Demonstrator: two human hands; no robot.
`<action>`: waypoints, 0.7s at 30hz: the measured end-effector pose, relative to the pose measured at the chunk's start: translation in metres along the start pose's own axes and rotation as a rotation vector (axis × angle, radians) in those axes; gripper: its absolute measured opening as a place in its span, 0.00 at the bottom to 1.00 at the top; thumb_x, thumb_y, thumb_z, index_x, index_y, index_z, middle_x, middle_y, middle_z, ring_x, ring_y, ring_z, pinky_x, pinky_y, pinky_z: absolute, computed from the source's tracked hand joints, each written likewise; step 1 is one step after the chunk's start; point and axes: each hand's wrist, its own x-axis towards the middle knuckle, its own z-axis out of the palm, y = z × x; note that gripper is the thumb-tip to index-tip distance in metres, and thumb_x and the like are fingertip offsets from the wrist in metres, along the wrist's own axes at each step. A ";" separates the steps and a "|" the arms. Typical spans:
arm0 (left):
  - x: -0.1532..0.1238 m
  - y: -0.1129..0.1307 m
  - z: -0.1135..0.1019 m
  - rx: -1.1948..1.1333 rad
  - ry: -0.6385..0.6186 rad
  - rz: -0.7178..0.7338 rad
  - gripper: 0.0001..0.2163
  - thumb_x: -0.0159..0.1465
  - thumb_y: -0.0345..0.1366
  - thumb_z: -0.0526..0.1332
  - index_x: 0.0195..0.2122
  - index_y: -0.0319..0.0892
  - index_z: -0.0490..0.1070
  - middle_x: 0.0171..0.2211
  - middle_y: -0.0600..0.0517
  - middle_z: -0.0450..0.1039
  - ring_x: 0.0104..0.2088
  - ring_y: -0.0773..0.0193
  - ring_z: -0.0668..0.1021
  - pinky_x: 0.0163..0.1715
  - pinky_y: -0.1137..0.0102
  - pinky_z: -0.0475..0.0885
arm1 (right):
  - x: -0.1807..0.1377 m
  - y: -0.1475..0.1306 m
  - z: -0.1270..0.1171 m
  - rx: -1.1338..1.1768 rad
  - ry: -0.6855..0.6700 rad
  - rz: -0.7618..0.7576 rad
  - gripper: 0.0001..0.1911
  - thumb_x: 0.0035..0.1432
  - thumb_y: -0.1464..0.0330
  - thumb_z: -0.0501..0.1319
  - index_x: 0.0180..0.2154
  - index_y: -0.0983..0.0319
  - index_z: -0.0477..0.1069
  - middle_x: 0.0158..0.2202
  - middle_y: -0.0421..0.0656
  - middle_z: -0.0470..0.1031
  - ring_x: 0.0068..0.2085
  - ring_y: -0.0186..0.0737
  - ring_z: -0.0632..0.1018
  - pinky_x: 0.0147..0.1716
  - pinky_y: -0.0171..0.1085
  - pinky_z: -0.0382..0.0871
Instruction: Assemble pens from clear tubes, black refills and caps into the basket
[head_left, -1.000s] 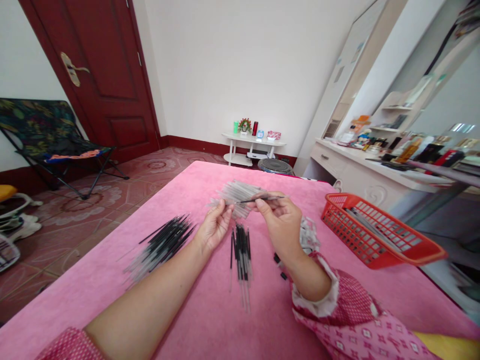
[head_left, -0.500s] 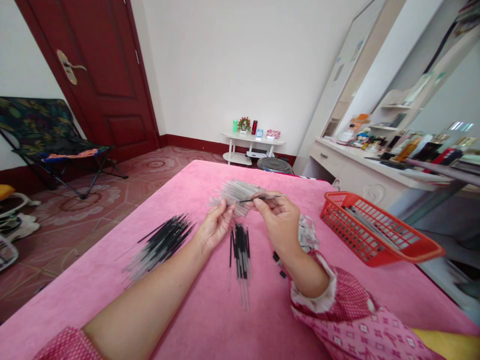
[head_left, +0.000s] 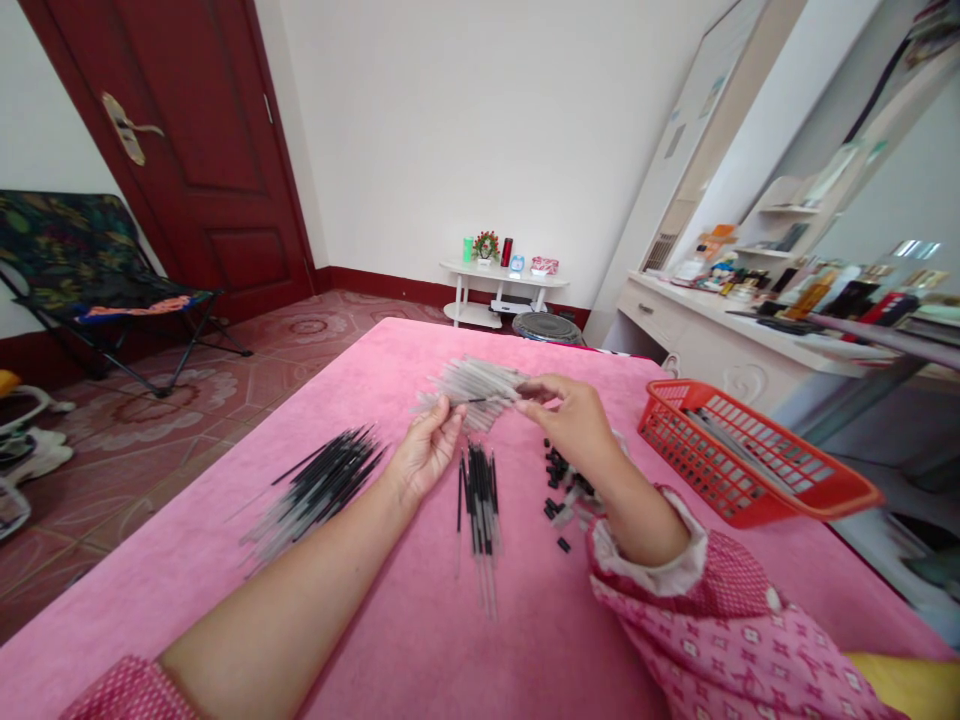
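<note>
My left hand [head_left: 431,445] is closed in a pinch on a slim pen refill [head_left: 477,401], a thin stick with a short dark part. The fingers of my right hand [head_left: 566,410] are pinched at its other end, partly blurred. Right behind both hands lies a pile of translucent tubes [head_left: 480,380]. Nearer to me, a small bundle of black-and-clear refills [head_left: 481,495] lies lengthwise. A larger heap of similar refills [head_left: 330,480] spreads left of my left forearm. Small black caps [head_left: 556,466] and clear bits lie under and beside my right wrist.
A red plastic basket [head_left: 757,465] holding grey sticks stands at the right edge of the pink-covered table [head_left: 540,630]. A dresser [head_left: 720,340] crowded with bottles is beyond it. A folding chair [head_left: 112,280] stands on the floor to the left.
My right hand has turned and shifted slightly right, uncovering more black caps. The dark end that stuck out past its fingers no longer shows. My left hand keeps its pinch.
</note>
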 end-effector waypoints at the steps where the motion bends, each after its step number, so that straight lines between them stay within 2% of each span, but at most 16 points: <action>1: 0.001 0.000 -0.001 -0.010 0.014 0.005 0.04 0.58 0.21 0.59 0.28 0.33 0.70 0.23 0.51 0.76 0.25 0.69 0.79 0.25 0.82 0.75 | 0.004 0.007 -0.008 -0.114 -0.001 0.019 0.10 0.49 0.68 0.61 0.35 0.62 0.75 0.35 0.44 0.77 0.35 0.38 0.76 0.35 0.35 0.67; 3: 0.002 0.000 -0.002 -0.013 0.025 0.003 0.04 0.58 0.21 0.58 0.28 0.33 0.70 0.23 0.51 0.76 0.25 0.69 0.79 0.25 0.82 0.75 | 0.009 0.021 -0.022 -0.337 -0.043 0.075 0.09 0.50 0.68 0.59 0.34 0.60 0.76 0.35 0.43 0.78 0.36 0.39 0.75 0.35 0.35 0.66; 5: 0.002 -0.001 -0.002 -0.007 0.025 0.002 0.05 0.59 0.21 0.57 0.28 0.33 0.70 0.23 0.50 0.76 0.25 0.69 0.79 0.25 0.82 0.75 | 0.010 0.033 -0.031 -0.509 -0.140 0.138 0.09 0.50 0.67 0.58 0.33 0.58 0.76 0.34 0.42 0.78 0.36 0.39 0.76 0.34 0.34 0.65; 8: 0.001 -0.001 -0.001 -0.002 0.024 0.007 0.06 0.59 0.21 0.56 0.27 0.33 0.70 0.23 0.50 0.76 0.25 0.68 0.79 0.25 0.82 0.75 | 0.007 0.046 -0.033 -0.664 -0.234 0.215 0.10 0.50 0.67 0.58 0.33 0.57 0.77 0.35 0.43 0.78 0.38 0.41 0.76 0.34 0.34 0.63; 12: 0.001 -0.001 0.000 0.010 0.032 -0.003 0.05 0.59 0.22 0.57 0.27 0.33 0.70 0.23 0.50 0.76 0.24 0.69 0.79 0.25 0.82 0.75 | 0.003 0.056 -0.027 -0.764 -0.283 0.270 0.12 0.48 0.70 0.58 0.35 0.56 0.77 0.37 0.43 0.78 0.41 0.42 0.75 0.35 0.34 0.63; 15: 0.001 -0.001 0.000 0.022 0.029 -0.010 0.05 0.59 0.22 0.57 0.27 0.33 0.70 0.23 0.50 0.76 0.24 0.69 0.79 0.25 0.82 0.75 | 0.001 0.056 -0.023 -0.750 -0.337 0.246 0.12 0.48 0.70 0.58 0.35 0.55 0.77 0.38 0.42 0.78 0.41 0.40 0.75 0.35 0.33 0.63; 18: 0.001 -0.002 -0.001 0.041 0.020 -0.005 0.05 0.58 0.22 0.58 0.27 0.34 0.70 0.23 0.50 0.76 0.24 0.69 0.79 0.25 0.82 0.75 | -0.001 0.052 -0.018 -0.784 -0.364 0.231 0.11 0.51 0.65 0.58 0.34 0.57 0.77 0.37 0.44 0.78 0.40 0.40 0.75 0.34 0.33 0.63; 21: 0.001 -0.003 -0.002 0.078 -0.004 0.017 0.05 0.58 0.22 0.58 0.27 0.33 0.71 0.24 0.50 0.76 0.25 0.69 0.79 0.25 0.82 0.75 | -0.006 0.047 -0.011 -0.886 -0.356 0.223 0.14 0.52 0.60 0.59 0.34 0.61 0.77 0.37 0.49 0.77 0.40 0.43 0.75 0.35 0.35 0.63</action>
